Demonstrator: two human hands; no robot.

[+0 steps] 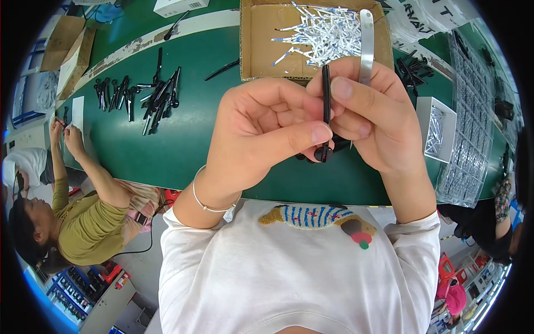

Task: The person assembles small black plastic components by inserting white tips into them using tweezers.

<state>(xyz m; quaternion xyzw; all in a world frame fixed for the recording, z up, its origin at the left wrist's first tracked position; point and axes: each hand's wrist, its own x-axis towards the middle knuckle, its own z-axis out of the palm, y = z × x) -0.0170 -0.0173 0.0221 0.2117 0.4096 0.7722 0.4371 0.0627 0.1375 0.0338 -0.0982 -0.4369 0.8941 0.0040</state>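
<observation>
My left hand (261, 131) and my right hand (378, 119) are raised together over the green table (189, 139). Both pinch a thin black rod-shaped part (326, 94) held upright, with a round black end (324, 153) at its bottom under my left thumb. My right hand also holds flat metal tweezers (366, 44) that stick up behind its fingers. A silver bracelet (207, 205) is on my left wrist.
An open cardboard box (261, 39) with several small white and blue strips (325, 30) stands behind my hands. Black parts (150, 94) lie in a heap at the left. A white tray of metal pieces (436, 131) and clear blister trays (470, 128) are at the right. Another person (83, 217) works at the left.
</observation>
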